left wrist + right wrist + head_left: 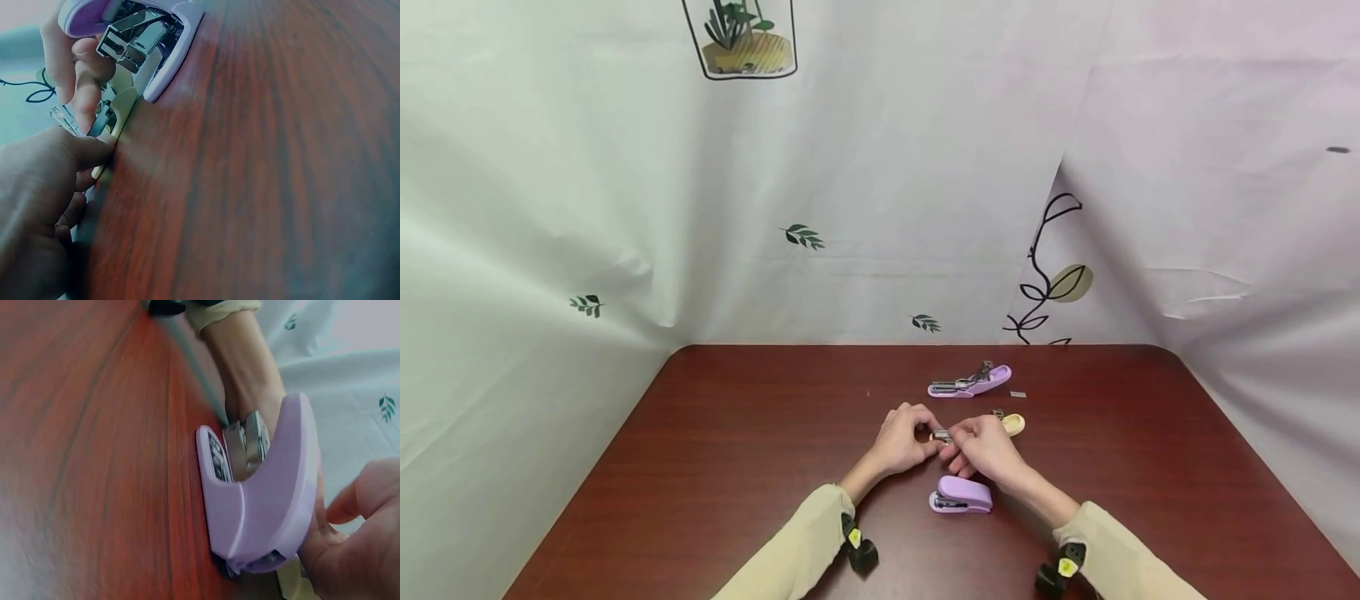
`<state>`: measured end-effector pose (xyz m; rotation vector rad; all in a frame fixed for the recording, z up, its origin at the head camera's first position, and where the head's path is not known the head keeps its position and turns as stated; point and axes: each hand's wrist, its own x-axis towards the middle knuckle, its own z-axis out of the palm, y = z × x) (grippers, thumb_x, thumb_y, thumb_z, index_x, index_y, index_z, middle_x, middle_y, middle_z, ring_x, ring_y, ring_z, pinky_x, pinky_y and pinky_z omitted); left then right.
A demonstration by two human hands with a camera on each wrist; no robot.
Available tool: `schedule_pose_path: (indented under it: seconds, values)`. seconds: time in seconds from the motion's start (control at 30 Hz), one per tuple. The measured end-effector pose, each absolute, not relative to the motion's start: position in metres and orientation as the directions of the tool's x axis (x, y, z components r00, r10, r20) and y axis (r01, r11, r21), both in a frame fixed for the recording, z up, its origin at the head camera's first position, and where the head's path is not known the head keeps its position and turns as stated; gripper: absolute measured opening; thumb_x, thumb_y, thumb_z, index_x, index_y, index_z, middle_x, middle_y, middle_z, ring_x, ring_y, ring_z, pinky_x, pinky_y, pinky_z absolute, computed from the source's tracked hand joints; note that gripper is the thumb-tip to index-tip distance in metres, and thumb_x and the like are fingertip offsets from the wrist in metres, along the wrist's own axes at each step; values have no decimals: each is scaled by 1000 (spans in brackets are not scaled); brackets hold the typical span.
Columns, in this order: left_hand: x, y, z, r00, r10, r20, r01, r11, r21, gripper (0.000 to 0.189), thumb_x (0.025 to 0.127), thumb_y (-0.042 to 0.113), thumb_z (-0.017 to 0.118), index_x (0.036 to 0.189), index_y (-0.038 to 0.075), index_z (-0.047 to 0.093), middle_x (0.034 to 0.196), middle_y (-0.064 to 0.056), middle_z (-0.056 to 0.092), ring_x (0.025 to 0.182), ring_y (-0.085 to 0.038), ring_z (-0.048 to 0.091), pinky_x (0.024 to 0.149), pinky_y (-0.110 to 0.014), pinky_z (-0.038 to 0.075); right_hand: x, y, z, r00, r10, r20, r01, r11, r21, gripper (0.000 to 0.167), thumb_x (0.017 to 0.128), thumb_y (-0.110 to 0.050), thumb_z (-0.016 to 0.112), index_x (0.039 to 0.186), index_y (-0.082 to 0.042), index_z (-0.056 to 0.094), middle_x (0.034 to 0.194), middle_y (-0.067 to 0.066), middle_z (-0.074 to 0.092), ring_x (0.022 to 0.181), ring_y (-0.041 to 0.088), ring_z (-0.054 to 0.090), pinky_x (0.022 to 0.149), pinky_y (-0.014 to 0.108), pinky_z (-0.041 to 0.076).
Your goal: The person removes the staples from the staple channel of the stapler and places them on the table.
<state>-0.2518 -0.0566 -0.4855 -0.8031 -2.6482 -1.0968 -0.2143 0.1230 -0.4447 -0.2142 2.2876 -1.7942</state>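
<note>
A pale yellow stapler (pixel 1013 425) lies opened out on the table between the two hands, its metal channel (pixel 942 435) showing. My left hand (pixel 897 442) grips its front end between thumb and fingers. Bent over the same stapler, my right hand (pixel 988 450) has its fingertips at the metal channel; whether they also pinch a small piece is hidden. In the left wrist view, a silvery piece (pixel 63 119) shows beside the right fingers; its kind is unclear. A closed lilac stapler (pixel 964 493) stands just nearer than the hands and partly covers them in the right wrist view.
Farther back, another lilac stapler (pixel 976 383) lies opened with its metal parts exposed. Beside it is a small grey strip (pixel 1018 394), like staples. The brown table (pixel 737 450) ends at a white patterned curtain (pixel 865 275). Both wrists wear black cameras.
</note>
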Motion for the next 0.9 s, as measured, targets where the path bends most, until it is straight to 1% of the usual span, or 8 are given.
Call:
schedule_pose_path:
  seconds: [0.13,0.23,0.37,0.5,0.6,0.73,0.9]
  values:
    - [-251,-58,-486,-847,408,341,530,595,605,13,76,18,84,84,19,75,87,13,65,82,-8,50,75,-29,37,-214,120,-446,-966,-221,-132,103,137,-985,25,99,1,49,107,22,58,76,17,70,51,9,61,46,23,50]
    - [-251,-58,-485,-847,409,340,530,594,605,12,76,17,84,84,19,75,88,13,66,82,-8,50,75,-29,37,-215,117,-447,-975,-178,-134,112,125,-986,21,97,3,50,105,21,58,76,17,69,51,10,61,46,25,51]
    - [-251,-58,-485,-843,413,344,535,586,608,12,77,18,85,83,19,75,88,13,66,81,-9,50,74,-28,38,-217,110,-447,-990,-100,-104,79,233,-969,12,91,6,53,93,14,63,72,13,68,48,13,62,45,29,52]
    - [-251,-57,-484,-844,411,344,534,588,608,13,76,21,86,82,20,74,88,13,66,80,-9,49,75,-30,38,-219,106,-448,-996,-67,-61,34,345,-938,4,86,7,57,84,7,61,65,10,66,44,15,61,43,33,52]
    - [-251,-57,-485,-839,414,352,542,592,596,15,76,23,87,82,20,74,88,13,67,80,-8,49,76,-31,38,-220,105,-449,-997,-66,-25,-3,393,-920,4,86,5,62,84,4,59,62,9,65,41,16,60,41,34,51]
    - [-252,-57,-486,-831,419,365,555,591,586,15,76,24,87,83,20,74,88,13,66,80,-8,49,76,-31,37,-220,104,-451,-997,-71,38,-67,452,-890,6,87,4,66,89,3,60,61,6,64,40,15,58,39,34,50]
    - [-252,-56,-488,-835,411,367,550,587,593,16,76,26,87,82,21,74,88,14,66,79,-7,47,74,-30,36,-218,106,-452,-991,-91,98,-130,495,-859,5,89,2,67,91,2,63,60,4,63,39,14,58,38,33,49]
